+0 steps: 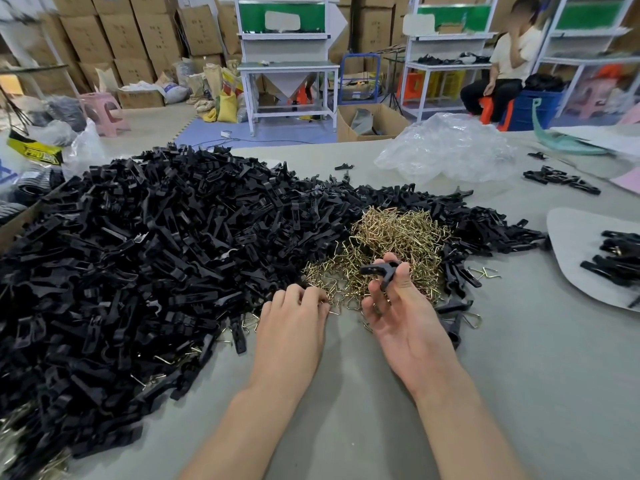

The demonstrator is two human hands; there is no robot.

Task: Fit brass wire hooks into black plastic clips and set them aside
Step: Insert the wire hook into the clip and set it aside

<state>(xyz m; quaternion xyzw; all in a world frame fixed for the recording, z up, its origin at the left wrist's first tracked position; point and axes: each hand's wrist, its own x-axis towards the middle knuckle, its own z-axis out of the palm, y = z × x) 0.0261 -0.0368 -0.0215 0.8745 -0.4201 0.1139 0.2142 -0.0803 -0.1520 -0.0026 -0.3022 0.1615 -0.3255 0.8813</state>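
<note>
Head view, looking down across a grey table (346,403).

- Left hand (294,323): palm down, at the near edge of the brass hook heap (394,240). The fingers are bent, with the tips on the wires. I cannot tell whether they pinch a hook or only rest on the heap.
- Right hand (398,306): palm turned up and inward, raised over the near side of the hook heap. The thumb and fingertips grasp one black clip (381,271), held off the table with one end pointing left. No wire is visible in it from this angle.
- Loose clip pile (149,258): a large black mound covers the left half of the table. It wraps behind the hook heap and runs along its right side. A few stray brass hooks lie among the clips at the near edge.
- Single hooks lie on the bare table just right of the heap.
- Pale mat (568,237): at the right edge of the table, with a small cluster of clips (620,261) lying on it. It is too far off to see whether they carry hooks.
- Another short row of clips (561,180) lies farther back on the right.
- Crumpled clear plastic bag (446,150): on the far side of the table.
- Background: white workbenches (287,67), stacked cardboard boxes (114,32), a pink stool (102,110) and a seated person (509,64).
</note>
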